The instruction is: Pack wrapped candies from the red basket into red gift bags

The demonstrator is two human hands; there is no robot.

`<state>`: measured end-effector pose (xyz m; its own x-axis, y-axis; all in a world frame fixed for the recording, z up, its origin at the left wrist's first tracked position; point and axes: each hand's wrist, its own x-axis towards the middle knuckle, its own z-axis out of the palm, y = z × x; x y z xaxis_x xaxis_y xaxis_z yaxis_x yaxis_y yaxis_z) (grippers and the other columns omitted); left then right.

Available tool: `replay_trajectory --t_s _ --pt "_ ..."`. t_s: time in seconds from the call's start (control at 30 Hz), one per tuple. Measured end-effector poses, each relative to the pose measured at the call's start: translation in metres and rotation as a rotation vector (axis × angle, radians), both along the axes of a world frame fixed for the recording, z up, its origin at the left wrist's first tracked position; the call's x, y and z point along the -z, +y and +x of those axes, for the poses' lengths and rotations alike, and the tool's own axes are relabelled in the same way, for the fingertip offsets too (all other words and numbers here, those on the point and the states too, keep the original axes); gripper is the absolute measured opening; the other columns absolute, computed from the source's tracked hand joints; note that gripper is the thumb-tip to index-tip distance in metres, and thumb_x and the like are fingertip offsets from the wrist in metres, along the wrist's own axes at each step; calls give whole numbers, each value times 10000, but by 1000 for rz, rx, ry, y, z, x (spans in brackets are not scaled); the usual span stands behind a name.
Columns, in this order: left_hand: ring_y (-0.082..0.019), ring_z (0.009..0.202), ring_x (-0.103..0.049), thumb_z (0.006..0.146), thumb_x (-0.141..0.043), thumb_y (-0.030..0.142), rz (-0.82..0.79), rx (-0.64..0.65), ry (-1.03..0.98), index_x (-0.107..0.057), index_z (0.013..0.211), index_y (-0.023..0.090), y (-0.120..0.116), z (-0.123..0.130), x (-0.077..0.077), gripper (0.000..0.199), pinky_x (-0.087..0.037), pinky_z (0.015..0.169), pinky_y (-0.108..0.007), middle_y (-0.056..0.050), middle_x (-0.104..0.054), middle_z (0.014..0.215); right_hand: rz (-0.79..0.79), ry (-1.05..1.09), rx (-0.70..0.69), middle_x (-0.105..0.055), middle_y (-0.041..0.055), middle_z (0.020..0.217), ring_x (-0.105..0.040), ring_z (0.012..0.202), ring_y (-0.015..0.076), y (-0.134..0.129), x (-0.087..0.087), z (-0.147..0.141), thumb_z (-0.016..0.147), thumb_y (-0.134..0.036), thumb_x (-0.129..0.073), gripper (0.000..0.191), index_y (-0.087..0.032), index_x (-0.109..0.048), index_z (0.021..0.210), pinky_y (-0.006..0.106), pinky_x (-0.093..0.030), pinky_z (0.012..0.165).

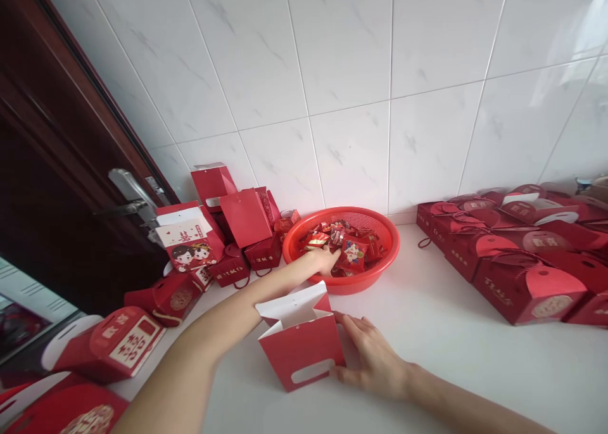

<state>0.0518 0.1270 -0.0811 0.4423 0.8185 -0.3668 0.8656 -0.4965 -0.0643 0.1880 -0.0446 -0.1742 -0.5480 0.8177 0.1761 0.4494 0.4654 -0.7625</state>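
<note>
An open-topped red paper box [304, 348] with a white inside and an oval cut-out stands on the white table. My right hand [370, 358] grips its right side, thumb in front and fingers behind. Beyond the box, my left hand [324, 260] reaches into a red plastic basket [349, 284] of red-wrapped sweets [354, 252]. Its fingers are among the wrappers, and their tips are partly hidden, so whether it holds a sweet cannot be made out.
Rows of closed red boxes [508, 288] stand at the right. More red boxes [178, 294] crowd the left side, some upright near the tiled wall [351, 149]. A dark door with a metal handle [130, 190] is at the far left.
</note>
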Motion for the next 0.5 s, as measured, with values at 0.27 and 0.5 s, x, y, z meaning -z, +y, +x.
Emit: replay_trajectory --t_s 0.27,0.5 --pt "-452 1179 -643 583 -825 452 -80 -70 44 -188 1633 211 4 14 0 1251 -564 887 -465 -275 -485 1514 -8 -25 19 -671 127 1250 -632 1095 334 0 -3 -1 749 -380 -709 645 -203 -482 1326 455 -418 984" --pt "-451 1341 -521 626 -794 527 -53 -60 -43 -158 1619 210 15 3 13 1221 -539 945 -462 -247 -348 1610 -8 -23 9 -655 134 1289 -619 1146 334 -2 -2 -1 756 -400 -712 695 -211 -450 1371 444 -402 1011"
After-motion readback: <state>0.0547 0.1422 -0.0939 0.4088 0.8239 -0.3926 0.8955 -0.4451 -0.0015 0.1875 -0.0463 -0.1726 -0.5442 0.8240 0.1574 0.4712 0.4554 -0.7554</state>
